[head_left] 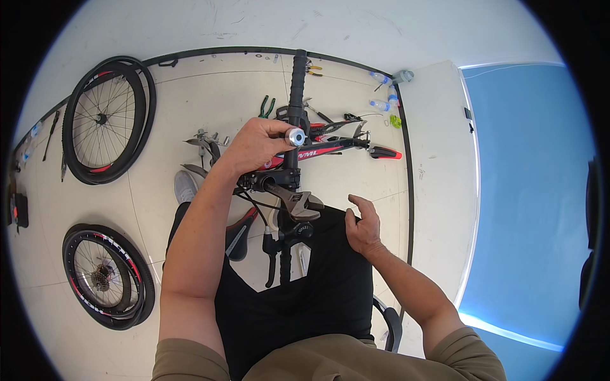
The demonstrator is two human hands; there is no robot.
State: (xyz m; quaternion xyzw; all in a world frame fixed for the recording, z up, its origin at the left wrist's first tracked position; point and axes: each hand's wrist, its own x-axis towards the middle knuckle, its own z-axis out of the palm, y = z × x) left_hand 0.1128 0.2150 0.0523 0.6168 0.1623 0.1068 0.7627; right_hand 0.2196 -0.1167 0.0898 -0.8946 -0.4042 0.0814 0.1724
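Note:
My left hand (253,145) pinches a small silver round part (295,138) with a bluish centre, held over the black bicycle handlebar (297,82). What exactly the part is, I cannot make out. Below it, an adjustable wrench (300,204) sits with its handle end at the stem clamp (270,182) and its jaw towards my right thigh. Over that thigh hovers my right hand (364,227), fingers apart and holding nothing. The handlebar runs away from me between my legs, with a brake lever (271,254) on its near half. Beyond it lies the red and black frame (324,149).
Two pairs of wheels and tyres (101,120) (108,276) lie on the left floor. A saddle (240,235) is by my leg. Green-handled pliers (267,106), water bottles (380,105) and a red-black fender piece (385,153) lie farther off. A white wall (438,171) bounds the right.

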